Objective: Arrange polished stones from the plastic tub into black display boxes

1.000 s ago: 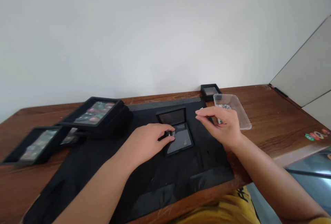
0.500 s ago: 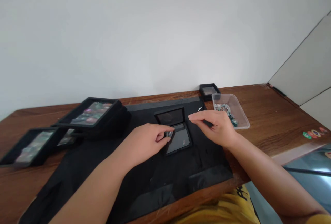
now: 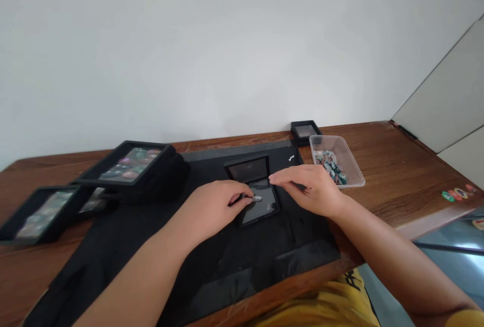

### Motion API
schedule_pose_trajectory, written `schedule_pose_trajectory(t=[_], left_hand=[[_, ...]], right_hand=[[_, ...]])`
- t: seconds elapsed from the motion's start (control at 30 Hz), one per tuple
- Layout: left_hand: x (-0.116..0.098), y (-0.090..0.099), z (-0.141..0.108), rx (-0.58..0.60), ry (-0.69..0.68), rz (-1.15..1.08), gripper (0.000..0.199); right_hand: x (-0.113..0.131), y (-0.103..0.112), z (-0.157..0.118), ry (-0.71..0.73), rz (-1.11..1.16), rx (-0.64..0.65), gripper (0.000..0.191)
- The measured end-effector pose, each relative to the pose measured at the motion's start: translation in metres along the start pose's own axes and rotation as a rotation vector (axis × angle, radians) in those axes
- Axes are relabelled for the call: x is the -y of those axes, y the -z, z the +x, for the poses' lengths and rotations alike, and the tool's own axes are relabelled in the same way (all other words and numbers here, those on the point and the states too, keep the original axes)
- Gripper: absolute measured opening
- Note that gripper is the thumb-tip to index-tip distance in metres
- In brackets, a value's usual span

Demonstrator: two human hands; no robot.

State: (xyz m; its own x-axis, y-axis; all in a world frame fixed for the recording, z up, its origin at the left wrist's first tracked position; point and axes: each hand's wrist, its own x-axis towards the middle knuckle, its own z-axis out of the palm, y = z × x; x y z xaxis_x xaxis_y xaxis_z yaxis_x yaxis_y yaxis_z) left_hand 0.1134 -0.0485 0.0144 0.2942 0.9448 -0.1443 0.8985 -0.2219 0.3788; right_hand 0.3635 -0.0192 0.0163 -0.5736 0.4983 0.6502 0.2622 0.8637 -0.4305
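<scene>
A black display case (image 3: 260,220) lies opened on a black mat, its lid (image 3: 247,171) raised at the back, with a clear film across the lower half. Over that film my left hand (image 3: 223,201) pinches a small shiny piece (image 3: 257,198), greyish-green, perhaps a polished stone. My right hand (image 3: 313,188) has its fingers pressed together, tips at the case's right edge near the hinge. Whether anything sits between those fingertips is hidden. Just beyond the right hand, a clear plastic tub (image 3: 350,163) holds several similar green and pale pieces (image 3: 330,163).
Black frames with colourful pieces behind clear windows are stacked at left (image 3: 128,166), with another frame (image 3: 40,213) nearer. A smaller black frame (image 3: 305,131) stands by the wall. The black mat (image 3: 302,236) covers the table's middle. Round stickers (image 3: 454,195) mark the right edge.
The shiny piece in my left hand now shows further out past the fingertips, over the film. My right hand has moved slightly left and down, to the case's edge.
</scene>
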Motion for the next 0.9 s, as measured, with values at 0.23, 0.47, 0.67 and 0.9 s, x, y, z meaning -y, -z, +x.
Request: schedule_pose_trajectory(t=[0.23, 0.47, 0.67, 0.9], left_hand=[[-0.004, 0.0, 0.0, -0.025, -0.03, -0.014, 0.036], [-0.016, -0.003, -0.001, -0.029, 0.027, 0.06, 0.039], [-0.013, -0.002, -0.001, -0.043, 0.034, 0.115, 0.028], [-0.009, -0.005, 0.001, -0.043, -0.035, 0.079, 0.035]], right_hand=[[-0.001, -0.002, -0.002, -0.039, 0.011, 0.046, 0.023], [0.0, -0.011, -0.005, -0.062, 0.037, 0.092, 0.023], [-0.002, -0.022, -0.007, -0.083, 0.053, 0.165, 0.021], [-0.005, -0.027, -0.006, -0.177, 0.068, 0.243, 0.021]])
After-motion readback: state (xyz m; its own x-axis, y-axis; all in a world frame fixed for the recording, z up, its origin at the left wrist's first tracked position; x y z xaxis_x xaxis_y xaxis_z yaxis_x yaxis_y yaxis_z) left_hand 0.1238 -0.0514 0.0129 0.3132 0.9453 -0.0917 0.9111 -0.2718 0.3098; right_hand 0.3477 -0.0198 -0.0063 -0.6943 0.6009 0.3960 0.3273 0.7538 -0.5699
